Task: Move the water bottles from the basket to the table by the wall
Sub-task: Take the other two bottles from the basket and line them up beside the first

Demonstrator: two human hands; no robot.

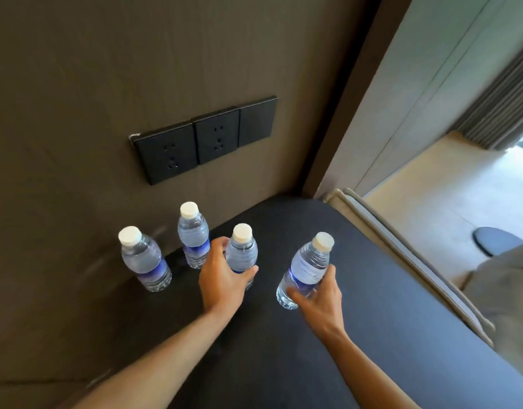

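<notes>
Several clear water bottles with white caps and blue labels are on or over the dark table [357, 290] by the brown wall. Two stand upright and free against the wall: one at the left [142, 258] and one behind it [193, 231]. My left hand [222, 276] is wrapped around a third upright bottle [241, 252] standing near them. My right hand [319, 302] grips a fourth bottle [309, 267], which is tilted to the right over the table's middle. The basket is out of view.
Black wall sockets [204, 138] sit on the wall above the bottles. A grey upholstered chair edge [402, 252] borders the table on the right, with pale floor and a grey curtain [502, 104] beyond.
</notes>
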